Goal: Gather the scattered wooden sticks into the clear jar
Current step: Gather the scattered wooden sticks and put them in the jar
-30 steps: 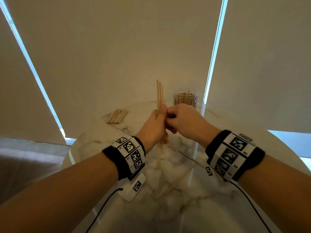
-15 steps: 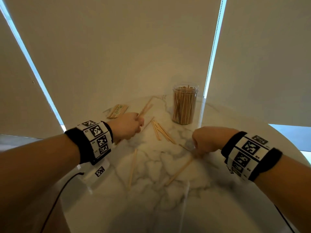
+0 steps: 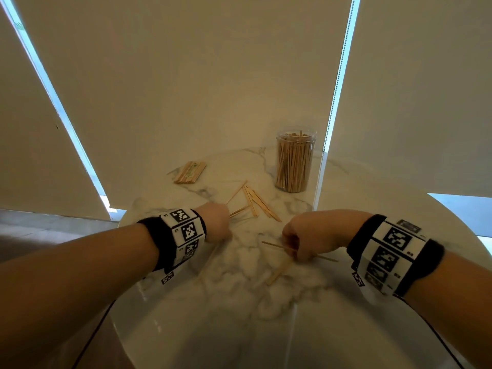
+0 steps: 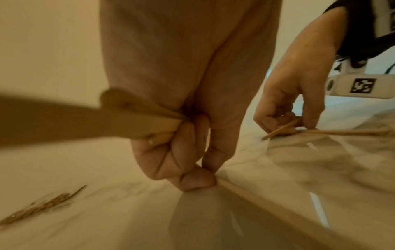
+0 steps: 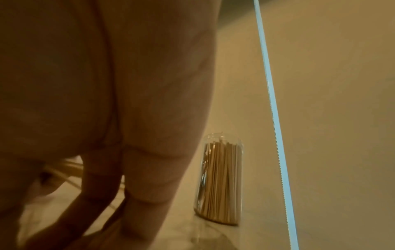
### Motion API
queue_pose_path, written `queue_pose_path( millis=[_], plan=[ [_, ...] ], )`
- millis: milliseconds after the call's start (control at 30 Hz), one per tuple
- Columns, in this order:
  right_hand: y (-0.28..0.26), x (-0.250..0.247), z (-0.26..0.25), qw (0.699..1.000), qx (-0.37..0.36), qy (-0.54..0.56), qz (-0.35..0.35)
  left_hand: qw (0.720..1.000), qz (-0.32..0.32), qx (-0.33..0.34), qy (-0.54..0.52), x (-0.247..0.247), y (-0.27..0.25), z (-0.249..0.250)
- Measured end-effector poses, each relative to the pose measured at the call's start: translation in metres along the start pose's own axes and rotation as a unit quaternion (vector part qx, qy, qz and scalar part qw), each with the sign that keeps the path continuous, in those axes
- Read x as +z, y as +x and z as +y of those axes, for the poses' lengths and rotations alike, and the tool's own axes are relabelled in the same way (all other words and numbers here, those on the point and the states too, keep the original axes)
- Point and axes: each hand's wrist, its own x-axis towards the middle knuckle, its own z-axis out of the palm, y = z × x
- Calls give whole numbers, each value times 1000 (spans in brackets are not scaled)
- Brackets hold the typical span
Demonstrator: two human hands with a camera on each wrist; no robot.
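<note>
On the bench [image 3: 239,328], both hands knuckle down: left hand [image 3: 217,225] and right hand [image 3: 306,239] fingers pinch sticks [image 3: 274,245]. Jar [image 3: 294,161] stands packed with sticks.

Bare marble table [image 3: 332,209] between right hand [image 3: 308,235] and jar [image 3: 294,162].

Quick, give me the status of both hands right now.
Left hand: closed, holding a bundle of wooden sticks, fingertips pinching another stick on the table.
Right hand: closed, pinching a thin stick on the table.
</note>
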Motion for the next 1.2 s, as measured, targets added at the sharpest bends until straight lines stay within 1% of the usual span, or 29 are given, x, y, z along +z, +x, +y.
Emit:
queue_pose_path(
  millis=[67,133,200,233,267,333,367,433,467,533,567,600,633,733,833,900,1000,1067,1200],
  plan=[
    [0,1,-1,1000,1,0,24,999,12,-2,-32,0,5,0],
    [0,0,0,999,4,1,45,994,40,-3,-99,-2,9,-3],
    [1,1,-1,998,6,-10,63,983,42,-1,-177,-6,16,-8],
    [3,3,-3,997,8,-19,71,975,38,-2,-221,-7,20,-10],
    [5,4,-4,997,14,-26,73,960,43,-5,-277,-8,25,-12],
    [10,2,-5,997,26,-19,75,920,64,-8,-387,-12,32,-13],
    [13,0,-5,996,31,-4,80,905,74,-9,-418,-15,36,-14],
    [20,-9,-2,993,44,38,108,891,91,0,-446,-21,44,-16],
    [24,-15,-1,987,58,67,132,894,111,12,-434,-24,48,-17],
    [33,-27,2,978,84,86,171,918,175,34,-355,-33,59,-21],
    [38,-33,2,976,94,83,177,927,201,38,-314,-37,65,-23],
    [45,-37,2,974,103,87,181,934,209,32,-287,-42,73,-25],
    [52,-41,1,973,110,88,185,943,200,18,-265,-45,82,-26],
    [83,-47,-6,968,122,85,201,973,142,-53,-177,-51,106,-26],
    [108,-49,-14,970,137,70,191,986,102,-63,-116,-46,119,-16],
    [117,-51,-18,974,132,40,180,989,90,-60,-97,-39,125,-9],
    [121,-55,-18,979,129,43,155,988,93,-71,-102,-32,129,-6],
    [116,-57,-16,982,135,48,126,987,92,-72,-115,-33,125,-5],
    [100,-57,-15,986,134,45,92,985,73,-73,-135,-33,116,-6]
  ],
)
